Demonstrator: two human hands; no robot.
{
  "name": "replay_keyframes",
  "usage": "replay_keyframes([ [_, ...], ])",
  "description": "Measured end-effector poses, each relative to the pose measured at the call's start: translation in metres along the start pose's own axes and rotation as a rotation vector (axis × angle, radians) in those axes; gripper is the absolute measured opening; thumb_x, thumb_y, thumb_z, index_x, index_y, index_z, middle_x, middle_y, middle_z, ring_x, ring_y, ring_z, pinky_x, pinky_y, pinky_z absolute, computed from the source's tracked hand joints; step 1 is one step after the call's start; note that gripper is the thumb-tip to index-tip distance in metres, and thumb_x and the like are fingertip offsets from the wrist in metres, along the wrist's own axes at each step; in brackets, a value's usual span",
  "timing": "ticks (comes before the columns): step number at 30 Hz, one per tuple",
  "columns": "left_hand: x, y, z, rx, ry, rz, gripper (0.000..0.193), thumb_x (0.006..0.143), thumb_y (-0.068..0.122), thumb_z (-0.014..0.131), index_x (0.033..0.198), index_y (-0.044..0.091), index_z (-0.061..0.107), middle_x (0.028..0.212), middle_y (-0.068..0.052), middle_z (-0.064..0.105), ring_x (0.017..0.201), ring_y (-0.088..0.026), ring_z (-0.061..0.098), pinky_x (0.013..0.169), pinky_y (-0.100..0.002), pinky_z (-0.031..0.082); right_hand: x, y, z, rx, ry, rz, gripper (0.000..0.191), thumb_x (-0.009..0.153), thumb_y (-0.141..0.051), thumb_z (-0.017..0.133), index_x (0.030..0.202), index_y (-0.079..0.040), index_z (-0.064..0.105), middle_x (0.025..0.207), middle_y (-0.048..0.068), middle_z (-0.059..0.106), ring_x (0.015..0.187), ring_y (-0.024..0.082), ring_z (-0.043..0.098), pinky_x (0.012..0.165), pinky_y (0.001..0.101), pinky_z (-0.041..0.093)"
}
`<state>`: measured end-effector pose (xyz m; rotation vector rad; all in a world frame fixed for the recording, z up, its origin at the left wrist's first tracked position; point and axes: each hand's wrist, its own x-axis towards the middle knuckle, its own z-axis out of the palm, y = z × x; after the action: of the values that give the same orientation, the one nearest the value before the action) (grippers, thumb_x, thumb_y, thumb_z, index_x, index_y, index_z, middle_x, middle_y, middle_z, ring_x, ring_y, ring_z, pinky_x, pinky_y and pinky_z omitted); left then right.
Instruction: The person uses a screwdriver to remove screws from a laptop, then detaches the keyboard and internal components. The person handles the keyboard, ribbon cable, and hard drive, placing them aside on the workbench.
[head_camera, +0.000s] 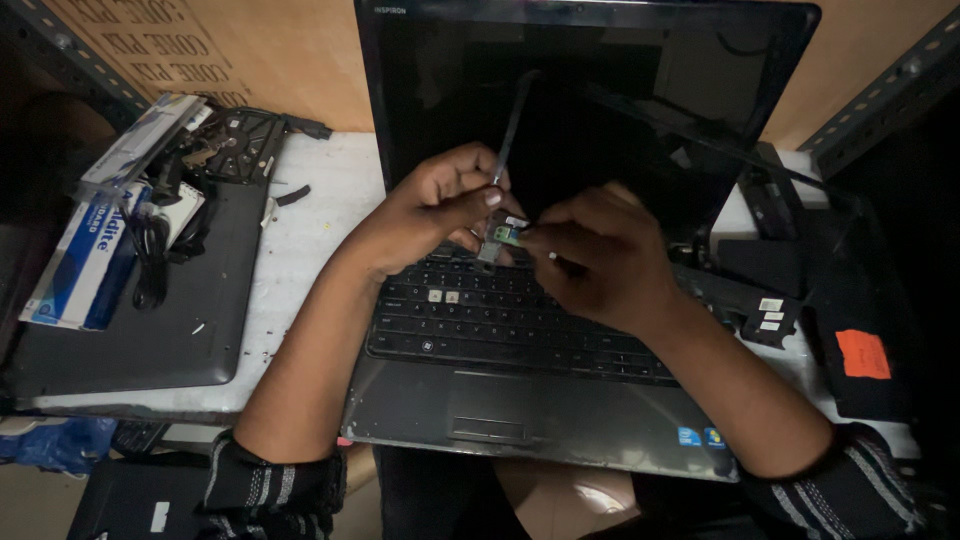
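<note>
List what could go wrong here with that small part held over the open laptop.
1. The small green part is pinched only by fingertips of the left hand and right hand; it might slip and drop onto the keyboard.
2. The thin strip attached to it could kink or tear if pulled.
3. The laptop overhangs the table edge and may tip.

To my left I see a dark laptop lid (140, 330) lying flat on the white counter (310, 230), with a blue-and-white box (85, 255) and tangled black cables (165, 235) on it. Far right sits a black part with an orange sticker (862, 354), possibly a battery.
</note>
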<state>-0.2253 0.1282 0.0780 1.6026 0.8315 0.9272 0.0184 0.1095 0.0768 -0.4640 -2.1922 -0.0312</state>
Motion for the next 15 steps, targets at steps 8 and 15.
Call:
replay_keyframes([
  [8, -0.0002, 0.0021, 0.0008, -0.003, -0.010, 0.000, 0.009, 0.104, 0.013, 0.059, 0.111, 0.008, 0.058, 0.103, -0.008, 0.078, 0.083, -0.011, 0.074, 0.065, -0.026, 0.062, 0.0013, -0.0008, -0.0010, 0.010, 0.006, -0.001, 0.029, 0.075, -0.003, 0.084, 0.102, -0.011, 0.076, 0.095, -0.001, 0.068, 0.078, 0.013, 0.061, 0.073, 0.0327, 0.044],
  [15, 0.0012, 0.0020, 0.0009, 0.000, -0.014, 0.001, 0.010, 0.104, 0.013, 0.058, 0.112, 0.007, 0.057, 0.103, -0.008, 0.077, 0.079, -0.010, 0.072, 0.063, -0.025, 0.060, 0.0013, -0.0007, -0.0025, -0.003, -0.006, 0.000, 0.030, 0.073, -0.004, 0.083, 0.101, -0.012, 0.075, 0.094, -0.001, 0.068, 0.079, 0.014, 0.062, 0.075, 0.0337, 0.044],
])
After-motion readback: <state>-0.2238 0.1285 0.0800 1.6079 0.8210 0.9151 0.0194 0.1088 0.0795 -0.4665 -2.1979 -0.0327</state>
